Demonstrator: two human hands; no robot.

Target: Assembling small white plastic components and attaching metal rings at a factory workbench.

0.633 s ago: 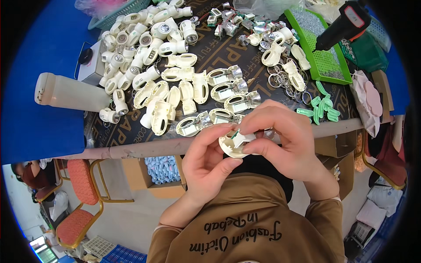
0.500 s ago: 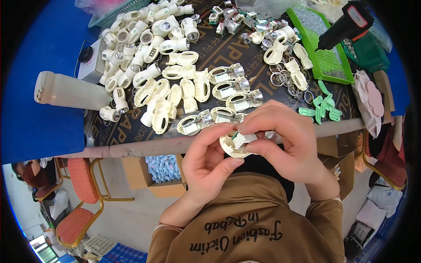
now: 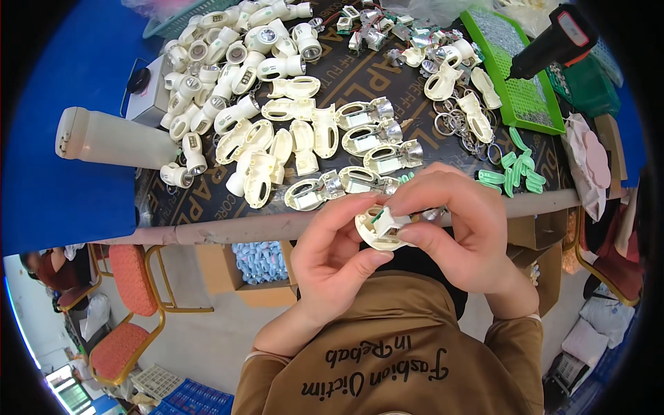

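Observation:
In front of the table edge, my left hand (image 3: 330, 254) pinches a cream flashlight half-shell (image 3: 366, 234) between thumb and fingers. My right hand (image 3: 465, 232) grips a small white box-shaped insert (image 3: 391, 223) with a green strip along it, tilted at the shell's opening. A shiny reflector (image 3: 433, 214) shows partly by the right fingers. Just beyond the hands lie several half-shells fitted with silver reflectors and white inserts (image 3: 373, 135). Bare cream half-shells (image 3: 303, 146) are spread to their left.
Closed cream flashlights (image 3: 235, 76) are heaped at the back left, near a pale bottle (image 3: 114, 138). Loose reflector assemblies (image 3: 373, 29) lie at the back. At right are key rings (image 3: 449, 123), green plastic pieces (image 3: 513, 169), a green screw tray (image 3: 559, 127) and a black power screwdriver (image 3: 557, 43).
The view has shifted slightly, so the tabletop sits a little further right. Both hands keep their grips; the white insert appears slightly more tilted against the shell.

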